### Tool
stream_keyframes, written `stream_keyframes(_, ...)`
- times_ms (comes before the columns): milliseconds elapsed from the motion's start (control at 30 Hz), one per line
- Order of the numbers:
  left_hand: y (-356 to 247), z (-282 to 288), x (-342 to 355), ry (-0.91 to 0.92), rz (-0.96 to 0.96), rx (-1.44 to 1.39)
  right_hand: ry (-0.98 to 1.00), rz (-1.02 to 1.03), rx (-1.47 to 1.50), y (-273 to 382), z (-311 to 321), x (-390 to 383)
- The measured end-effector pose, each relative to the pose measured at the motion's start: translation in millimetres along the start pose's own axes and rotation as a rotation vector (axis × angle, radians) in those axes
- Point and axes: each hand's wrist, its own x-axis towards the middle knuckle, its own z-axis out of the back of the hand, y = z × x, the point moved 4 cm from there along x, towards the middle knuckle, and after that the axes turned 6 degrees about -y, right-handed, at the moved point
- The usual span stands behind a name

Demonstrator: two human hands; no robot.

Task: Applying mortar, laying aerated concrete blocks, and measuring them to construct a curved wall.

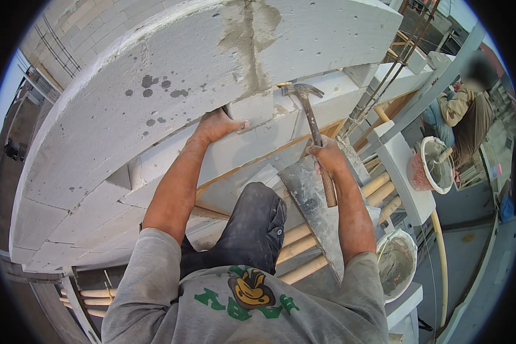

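Note:
My left hand [217, 126] presses on a small white block piece [252, 109] set into a gap in the white block wall [155, 69], fingers tucked under the course above. My right hand [327, 156] grips the wooden handle of a claw hammer [303, 90], whose steel head is raised just right of the small piece. A large mortar-smeared trowel [315, 209] hangs below the same hand, its blade pointing down. A grey mortar joint [247, 40] runs down the wall above the gap.
A bucket of grey mortar [397, 264] stands on a white block at lower right. Another person [470, 114] works at the right beside a second bucket [436, 166]. Bamboo scaffold poles [304, 246] lie under my knee. Rebar [407, 46] rises at upper right.

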Motion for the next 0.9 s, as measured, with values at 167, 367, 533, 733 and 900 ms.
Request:
stream_keyframes(167, -3, 3, -2, -0.013, -0.028, -0.047, 0.017, 0.096, -0.054, 10, -15, -4)
stream_keyframes(367, -4, 1, -1, 0.057, 0.047, -0.075, 0.026, 0.093, -0.020, -8, -21, -12)
stream_keyframes(533, -1, -5, -1, 0.039, 0.075, 0.016, -0.122, 0.016, 0.235, -23, -13, -5)
stream_keyframes(733, -3, 1, -1, 0.033, 0.037, 0.020, -0.307, 0.061, 0.299, -9, -16, -8)
stream_keyframes(900, -5, 1, 0, 0.132, 0.046, -0.092, 0.108, 0.053, -0.005, 1, -37, -23)
